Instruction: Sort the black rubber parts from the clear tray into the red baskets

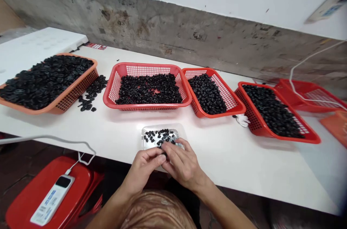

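Observation:
My left hand (146,164) is closed, with a small black part (164,154) pinched between thumb and forefinger at the table's front edge. Against it, my right hand (183,160) has its fingers curled in toward the left fingertips; they are slightly smeared, and what they grip is hidden. Just beyond both hands sits a shallow clear plastic tray (145,128) with several small black ring-like pieces (162,134) scattered inside. The right fingers partly cover its near right corner.
Behind the tray stand a red basket (146,106), a second red basket (230,108) and a third (282,135), all holding black parts. An orange basket (51,108) is heaped at left, loose black pieces (93,90) beside it. A white power bank (52,200) lies on a red stool (78,175).

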`<state>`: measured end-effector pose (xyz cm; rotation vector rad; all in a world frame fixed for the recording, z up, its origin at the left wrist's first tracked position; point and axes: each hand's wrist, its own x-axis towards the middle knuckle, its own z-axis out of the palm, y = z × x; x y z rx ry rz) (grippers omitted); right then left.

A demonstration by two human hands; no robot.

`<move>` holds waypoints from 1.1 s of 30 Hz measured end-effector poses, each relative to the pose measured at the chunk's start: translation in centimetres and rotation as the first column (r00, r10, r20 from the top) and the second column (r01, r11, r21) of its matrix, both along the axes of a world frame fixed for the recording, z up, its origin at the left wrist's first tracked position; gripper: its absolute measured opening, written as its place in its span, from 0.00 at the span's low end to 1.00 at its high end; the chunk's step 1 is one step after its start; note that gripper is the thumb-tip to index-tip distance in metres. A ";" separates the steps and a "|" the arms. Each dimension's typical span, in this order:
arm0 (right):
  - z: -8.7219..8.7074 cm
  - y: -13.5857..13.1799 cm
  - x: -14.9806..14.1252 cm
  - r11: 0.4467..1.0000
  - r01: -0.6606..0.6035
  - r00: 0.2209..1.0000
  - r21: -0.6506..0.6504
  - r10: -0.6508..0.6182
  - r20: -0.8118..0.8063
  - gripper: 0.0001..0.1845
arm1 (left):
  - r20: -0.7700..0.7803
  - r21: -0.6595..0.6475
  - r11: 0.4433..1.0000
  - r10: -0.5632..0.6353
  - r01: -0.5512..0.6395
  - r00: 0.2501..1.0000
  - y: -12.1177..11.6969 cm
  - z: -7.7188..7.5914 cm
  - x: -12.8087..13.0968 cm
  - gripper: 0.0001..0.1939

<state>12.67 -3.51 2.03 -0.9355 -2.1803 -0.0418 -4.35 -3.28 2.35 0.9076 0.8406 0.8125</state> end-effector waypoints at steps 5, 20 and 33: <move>0.1 0.4 -0.1 0.998 -0.039 0.997 0.052 0.036 0.063 0.17 | 0.003 -0.003 1.000 0.006 -0.006 1.000 -0.2 -0.2 0.0 0.13; 0.7 1.2 0.6 0.990 -0.107 0.950 -0.088 0.076 -0.301 0.14 | 0.236 -0.236 0.972 0.046 0.011 0.971 0.2 0.8 0.8 0.12; 0.5 1.0 1.1 0.985 -0.145 0.961 -0.092 0.117 -0.251 0.17 | 0.288 -0.296 0.943 -0.062 0.151 0.956 0.3 0.5 0.5 0.14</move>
